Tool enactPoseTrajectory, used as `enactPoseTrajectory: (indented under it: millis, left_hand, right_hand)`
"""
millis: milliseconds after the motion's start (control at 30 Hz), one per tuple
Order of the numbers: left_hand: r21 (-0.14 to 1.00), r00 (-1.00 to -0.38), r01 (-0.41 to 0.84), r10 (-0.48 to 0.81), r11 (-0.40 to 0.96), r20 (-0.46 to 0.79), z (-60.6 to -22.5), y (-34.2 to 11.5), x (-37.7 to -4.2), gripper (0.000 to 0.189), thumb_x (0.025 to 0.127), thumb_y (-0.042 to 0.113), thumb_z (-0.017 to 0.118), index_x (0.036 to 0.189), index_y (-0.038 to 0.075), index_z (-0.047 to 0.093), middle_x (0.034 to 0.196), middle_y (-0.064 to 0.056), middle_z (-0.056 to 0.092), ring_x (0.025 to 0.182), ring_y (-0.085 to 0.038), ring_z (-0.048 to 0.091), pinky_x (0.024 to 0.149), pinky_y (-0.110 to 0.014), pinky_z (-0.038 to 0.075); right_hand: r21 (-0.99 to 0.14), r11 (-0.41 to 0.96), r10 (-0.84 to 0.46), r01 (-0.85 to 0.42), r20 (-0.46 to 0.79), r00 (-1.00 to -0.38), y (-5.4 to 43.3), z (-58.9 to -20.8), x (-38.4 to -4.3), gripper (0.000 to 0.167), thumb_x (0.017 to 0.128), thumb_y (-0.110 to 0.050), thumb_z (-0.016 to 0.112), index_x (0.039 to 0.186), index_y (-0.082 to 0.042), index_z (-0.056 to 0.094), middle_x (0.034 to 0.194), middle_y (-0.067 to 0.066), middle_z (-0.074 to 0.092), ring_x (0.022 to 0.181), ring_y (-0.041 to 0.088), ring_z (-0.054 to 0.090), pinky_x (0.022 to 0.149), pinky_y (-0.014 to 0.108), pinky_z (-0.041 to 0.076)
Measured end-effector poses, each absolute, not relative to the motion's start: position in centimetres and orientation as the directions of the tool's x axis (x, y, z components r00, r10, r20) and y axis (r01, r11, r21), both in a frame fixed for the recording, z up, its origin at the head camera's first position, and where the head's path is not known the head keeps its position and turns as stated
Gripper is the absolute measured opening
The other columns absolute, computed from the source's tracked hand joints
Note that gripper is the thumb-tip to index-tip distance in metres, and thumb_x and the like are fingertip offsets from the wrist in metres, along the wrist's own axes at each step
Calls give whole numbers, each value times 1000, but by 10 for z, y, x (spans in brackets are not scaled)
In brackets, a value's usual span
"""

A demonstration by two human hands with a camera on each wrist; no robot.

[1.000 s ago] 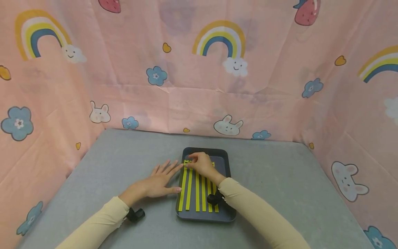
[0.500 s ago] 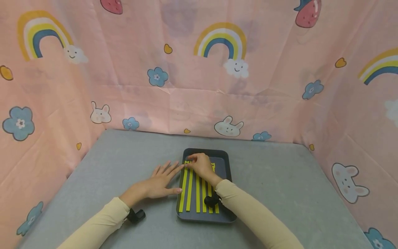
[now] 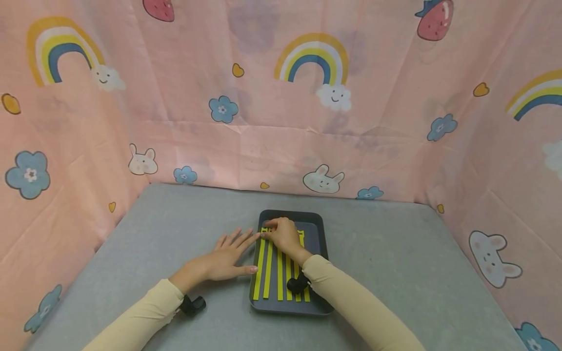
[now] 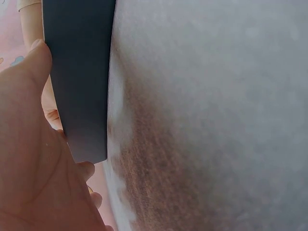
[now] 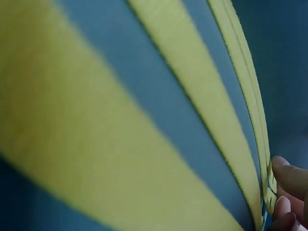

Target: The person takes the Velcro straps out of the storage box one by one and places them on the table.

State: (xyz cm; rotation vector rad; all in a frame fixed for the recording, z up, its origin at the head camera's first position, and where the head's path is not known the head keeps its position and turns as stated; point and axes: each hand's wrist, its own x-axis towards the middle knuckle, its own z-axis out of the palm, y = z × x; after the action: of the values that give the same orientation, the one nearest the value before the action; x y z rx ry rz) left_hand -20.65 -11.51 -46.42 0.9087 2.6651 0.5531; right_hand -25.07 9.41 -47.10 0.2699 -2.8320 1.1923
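Several long yellow strips [image 3: 279, 278] lie side by side lengthwise in a dark grey tray [image 3: 312, 236]. Their far ends look notched or slotted. My right hand [image 3: 287, 237] reaches over the strips and pinches at the far end of one toward the tray's left side; the right wrist view shows the thumb and fingertips [image 5: 288, 178] at that slotted end. My left hand [image 3: 224, 258] lies spread along the tray's left side, thumb and index fingertip right at the rim. The left wrist view shows the tray's side wall [image 4: 79, 72] beside the palm. My right hand hides some of the far strip ends.
The tray rests on a grey table [image 3: 395, 263]. Pink printed cloth [image 3: 281, 146] hangs behind and along both sides. A black wrist camera [image 3: 192, 305] sits on the left wrist, another camera [image 3: 297, 284] on the right, over the strips.
My right wrist and forearm have shifted slightly left while the fingertips stay at the same strip end. The left hand keeps its place beside the tray.
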Motion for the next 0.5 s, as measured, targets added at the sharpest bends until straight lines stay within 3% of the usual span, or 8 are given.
enactPoseTrajectory:
  millis: [500]
  left_hand:
    - [431, -763, 533, 634, 728, -126, -458, -114, -203, 89, 93, 68, 48, 161, 27, 8, 169, -6, 8, 156, -39, 1, 120, -67, 3]
  right_hand:
    - [-675, 709, -135, -201, 151, -979, 94, -472, -250, 23, 85, -19, 78, 105, -8, 76, 70, 3, 65, 54, 8, 47, 49, 21, 35]
